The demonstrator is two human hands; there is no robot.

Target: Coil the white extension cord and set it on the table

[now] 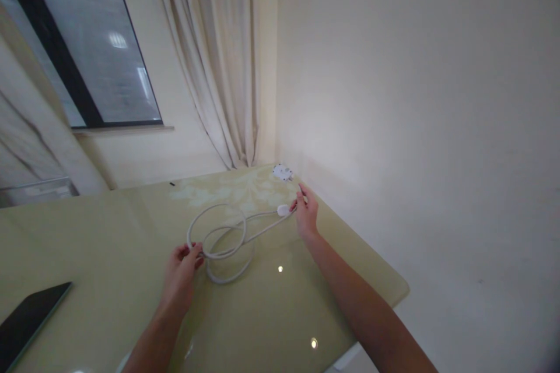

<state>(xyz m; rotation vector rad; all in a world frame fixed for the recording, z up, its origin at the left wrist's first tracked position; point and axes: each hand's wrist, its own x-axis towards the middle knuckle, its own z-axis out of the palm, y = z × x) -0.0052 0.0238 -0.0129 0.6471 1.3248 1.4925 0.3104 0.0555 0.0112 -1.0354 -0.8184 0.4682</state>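
Observation:
A white cable lies in loose loops on a glossy pale green table. My left hand is closed on the near side of the loops, pinching the cable. My right hand grips the cable's far end, right beside its white plug. A small white adapter block sits at the table's far corner, just beyond my right hand.
A dark tablet or phone lies at the table's left front edge. A window and a cream curtain are behind the table. A plain wall runs along the table's right side.

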